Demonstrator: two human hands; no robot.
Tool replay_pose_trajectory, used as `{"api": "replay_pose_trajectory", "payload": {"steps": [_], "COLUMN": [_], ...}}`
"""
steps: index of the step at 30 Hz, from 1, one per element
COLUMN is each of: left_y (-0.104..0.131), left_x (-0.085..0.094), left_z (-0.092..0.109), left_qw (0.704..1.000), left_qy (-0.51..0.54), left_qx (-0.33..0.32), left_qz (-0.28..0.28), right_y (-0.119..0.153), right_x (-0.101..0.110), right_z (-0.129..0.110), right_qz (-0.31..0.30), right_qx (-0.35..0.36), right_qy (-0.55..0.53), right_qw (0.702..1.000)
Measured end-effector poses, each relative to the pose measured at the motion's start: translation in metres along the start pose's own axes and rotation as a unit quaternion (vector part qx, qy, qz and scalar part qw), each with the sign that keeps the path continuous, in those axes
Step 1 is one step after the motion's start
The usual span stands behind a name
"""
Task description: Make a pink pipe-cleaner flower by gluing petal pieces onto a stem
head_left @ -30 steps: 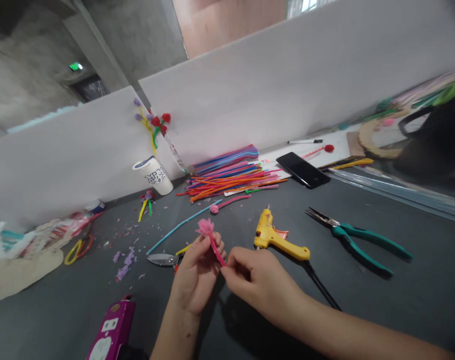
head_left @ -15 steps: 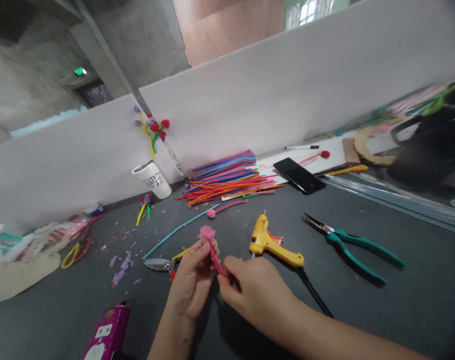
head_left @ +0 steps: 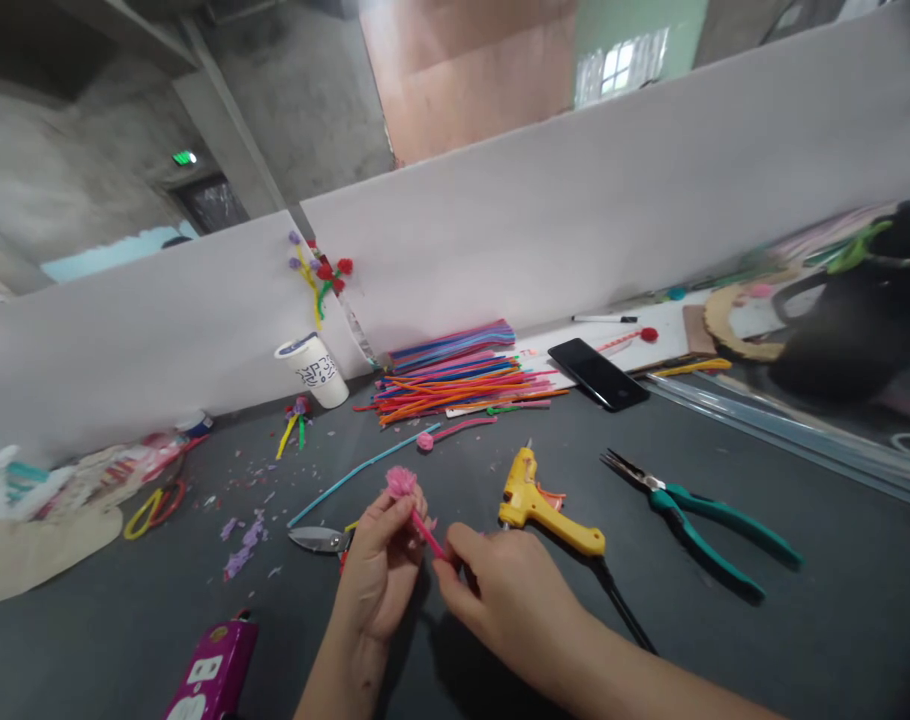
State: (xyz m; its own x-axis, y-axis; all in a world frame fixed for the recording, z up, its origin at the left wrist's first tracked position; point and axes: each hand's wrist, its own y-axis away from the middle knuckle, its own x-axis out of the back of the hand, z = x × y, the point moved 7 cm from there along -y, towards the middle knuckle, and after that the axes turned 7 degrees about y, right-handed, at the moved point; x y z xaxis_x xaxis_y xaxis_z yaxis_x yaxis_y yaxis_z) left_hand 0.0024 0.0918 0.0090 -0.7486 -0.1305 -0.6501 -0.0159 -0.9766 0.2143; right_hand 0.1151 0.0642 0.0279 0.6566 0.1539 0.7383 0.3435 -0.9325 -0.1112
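A fluffy pink pompom flower (head_left: 401,482) on a pink fuzzy stem (head_left: 427,534) is held between my two hands. My left hand (head_left: 386,550) pinches the stem just below the flower head with thumb and fingers. Lower down, the thumb and fingers of my right hand (head_left: 511,590) grip the stem's end. A yellow glue gun (head_left: 549,512) lies just beyond my right hand. Scissors (head_left: 320,540) lie beside my left hand, their handles partly hidden behind it.
Green-handled pliers (head_left: 714,510) lie at right, below a black phone (head_left: 597,374). Colourful pipe cleaners (head_left: 455,385) and a white cup (head_left: 316,370) stand along the white partition (head_left: 500,240). Purple scraps (head_left: 245,548) and a purple device (head_left: 213,665) are at left.
The view has tilted up slightly. The flower has tipped a little to the left, its stem still held by both hands.
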Motion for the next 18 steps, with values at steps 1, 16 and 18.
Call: {"api": "replay_pose_trajectory", "payload": {"steps": [1,16,18], "left_y": [0.001,0.003,0.002], "left_x": [-0.001,0.005,0.012], "left_z": [0.002,0.039,0.048], "left_qw": [1.0,0.976,0.971], "left_qy": [-0.001,-0.047,-0.037], "left_qx": [-0.005,-0.19,-0.201], "left_qz": [-0.001,0.095,0.124], "right_y": [-0.001,-0.019,-0.022], "right_x": [0.0,-0.014,-0.015], "right_z": [0.0,0.015,0.021], "right_qz": [-0.004,-0.17,-0.172], "right_qx": [-0.002,-0.063,-0.084], "right_qy": [-0.027,-0.26,-0.243], "right_qw": [1.0,0.948,0.951]}}
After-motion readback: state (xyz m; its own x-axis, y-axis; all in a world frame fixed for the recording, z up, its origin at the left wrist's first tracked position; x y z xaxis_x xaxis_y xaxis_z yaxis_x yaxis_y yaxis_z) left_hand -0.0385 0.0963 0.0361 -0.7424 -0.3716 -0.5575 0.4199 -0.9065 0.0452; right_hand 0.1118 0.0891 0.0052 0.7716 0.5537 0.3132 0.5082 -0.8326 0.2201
